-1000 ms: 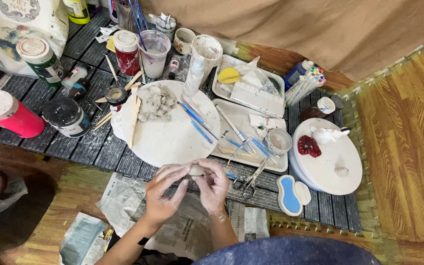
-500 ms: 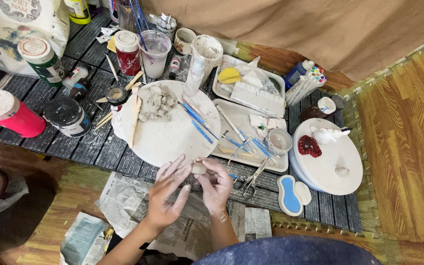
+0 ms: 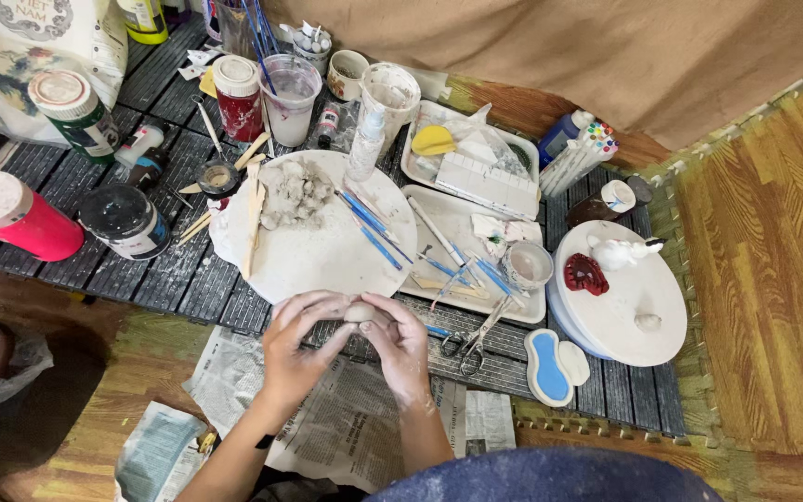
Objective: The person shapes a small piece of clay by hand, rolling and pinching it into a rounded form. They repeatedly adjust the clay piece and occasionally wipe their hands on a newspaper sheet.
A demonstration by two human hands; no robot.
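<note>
Cupping clay lump (image 3: 362, 312): left hand (image 3: 297, 346), right hand (image 3: 400, 346); round board (image 3: 327, 256) holds clay scraps (image 3: 295, 192).

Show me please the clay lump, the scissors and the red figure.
clay lump (image 3: 362, 312), head view, its top between the hands
scissors (image 3: 472, 340), head view, the pivot
red figure (image 3: 585, 274), head view, its middle

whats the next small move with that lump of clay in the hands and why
Probably keep rolling and pressing the clay lump between the fingertips. The left hand and right hand both pinch it just off the edge of the round white board, and it looks like a rough, unshaped lump, with no tool picked up.
</note>
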